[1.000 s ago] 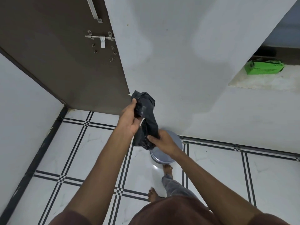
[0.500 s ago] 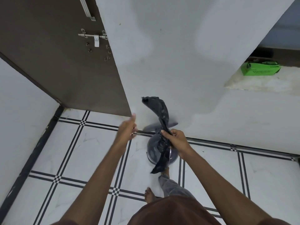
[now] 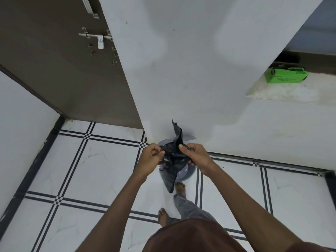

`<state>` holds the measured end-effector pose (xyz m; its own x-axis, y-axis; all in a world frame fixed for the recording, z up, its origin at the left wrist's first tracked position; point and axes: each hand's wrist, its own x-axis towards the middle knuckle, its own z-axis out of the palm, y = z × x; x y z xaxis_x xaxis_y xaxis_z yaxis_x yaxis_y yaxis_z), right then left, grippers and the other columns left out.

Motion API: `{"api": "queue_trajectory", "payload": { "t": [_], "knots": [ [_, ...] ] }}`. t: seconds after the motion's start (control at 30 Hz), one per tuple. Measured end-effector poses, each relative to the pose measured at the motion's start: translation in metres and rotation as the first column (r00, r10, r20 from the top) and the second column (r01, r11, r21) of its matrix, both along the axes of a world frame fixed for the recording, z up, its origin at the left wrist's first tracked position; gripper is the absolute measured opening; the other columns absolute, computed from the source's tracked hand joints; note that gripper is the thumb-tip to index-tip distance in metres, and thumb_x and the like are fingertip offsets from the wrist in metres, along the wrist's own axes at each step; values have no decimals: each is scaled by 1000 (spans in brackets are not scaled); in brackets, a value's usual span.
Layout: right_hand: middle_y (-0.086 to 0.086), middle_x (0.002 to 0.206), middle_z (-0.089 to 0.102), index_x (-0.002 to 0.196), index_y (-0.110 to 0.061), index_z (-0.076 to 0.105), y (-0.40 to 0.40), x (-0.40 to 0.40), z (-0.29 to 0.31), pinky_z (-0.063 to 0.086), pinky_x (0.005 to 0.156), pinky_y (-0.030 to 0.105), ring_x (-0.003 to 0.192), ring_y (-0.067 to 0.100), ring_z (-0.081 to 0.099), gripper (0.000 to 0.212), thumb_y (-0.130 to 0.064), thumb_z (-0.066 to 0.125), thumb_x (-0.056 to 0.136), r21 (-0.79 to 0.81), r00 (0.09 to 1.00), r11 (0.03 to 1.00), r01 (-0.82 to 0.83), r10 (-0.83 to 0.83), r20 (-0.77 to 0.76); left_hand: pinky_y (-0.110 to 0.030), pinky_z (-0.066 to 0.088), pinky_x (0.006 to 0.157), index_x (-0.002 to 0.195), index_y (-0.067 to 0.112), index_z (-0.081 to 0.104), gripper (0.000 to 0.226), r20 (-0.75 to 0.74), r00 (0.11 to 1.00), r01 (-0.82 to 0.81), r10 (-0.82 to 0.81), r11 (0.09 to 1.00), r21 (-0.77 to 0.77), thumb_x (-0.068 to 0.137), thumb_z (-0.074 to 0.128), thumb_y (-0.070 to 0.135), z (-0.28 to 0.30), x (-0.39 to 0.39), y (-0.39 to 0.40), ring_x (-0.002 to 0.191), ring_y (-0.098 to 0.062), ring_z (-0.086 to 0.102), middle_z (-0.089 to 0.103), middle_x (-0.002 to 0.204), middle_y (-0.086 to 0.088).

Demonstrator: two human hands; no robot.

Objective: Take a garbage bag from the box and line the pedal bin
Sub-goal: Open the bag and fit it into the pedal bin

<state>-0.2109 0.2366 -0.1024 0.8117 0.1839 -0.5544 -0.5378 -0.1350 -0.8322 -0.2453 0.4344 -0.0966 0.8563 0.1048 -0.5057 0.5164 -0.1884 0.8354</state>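
Half a second ago only the right hand (image 3: 197, 157) gripped the garbage bag (image 3: 172, 160) while the left hand (image 3: 151, 157) hung open beside it; now both hands are closed on the crumpled black plastic, fingers and thumbs pinching its upper edge from either side. One corner of the bag now pokes up against the white wall (image 3: 181, 70) and its tail dangles down past the hands, just above the pedal bin (image 3: 188, 172). That single grey bin stands on the tiled floor (image 3: 91, 170) at the foot of the wall, its lid tipped up behind the bag, with one bare foot (image 3: 180, 187) at its base; a second foot is planted further back. One green box (image 3: 286, 75) rests on the stone ledge (image 3: 291, 91) at upper right, well apart from the hands; it carries dark print, but the lettering is too small and blurred to read. On the brown door (image 3: 54, 60) at upper left, one metal sliding latch is visible.
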Motion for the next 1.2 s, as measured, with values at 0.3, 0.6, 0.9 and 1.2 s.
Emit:
{"api": "queue_trajectory", "payload": {
  "t": [0.3,0.6,0.9,1.2],
  "knots": [
    [4,60,43,73,-8,51,-7,3,-22,36,45,23,46,14,42,33,-22,52,103,-139,990,986,93,-77,118,-23,46,49,82,12,53,25,-157,900,-424,406,900,-102,93,34,1,-3,-14,-7,63,-15,52,59,77,-8],
    [9,79,67,85,-9,67,-2,-5,-36,46,71,32,75,15,58,22,-17,54,101,-264,942,964,-36,121,314,-37,52,88,110,25,63,33,-121,991,-37,62,980,197,86,62,48,-8,-19,8,99,-20,66,70,106,2],
    [3,119,73,108,-6,74,-1,-25,-29,51,97,25,112,15,67,21,-4,57,97,-198,820,900,-387,435,371,-34,45,101,135,28,50,66,10,992,112,-123,931,348,82,58,66,-12,-7,17,119,-11,55,58,129,11],
    [-15,140,50,145,-38,40,10,-34,-18,45,104,27,128,1,49,74,-53,72,81,-150,920,946,-288,317,231,-23,42,70,120,26,64,26,292,929,49,-225,860,507,95,55,23,-1,-6,5,88,-18,66,74,99,1]
  ]
}}
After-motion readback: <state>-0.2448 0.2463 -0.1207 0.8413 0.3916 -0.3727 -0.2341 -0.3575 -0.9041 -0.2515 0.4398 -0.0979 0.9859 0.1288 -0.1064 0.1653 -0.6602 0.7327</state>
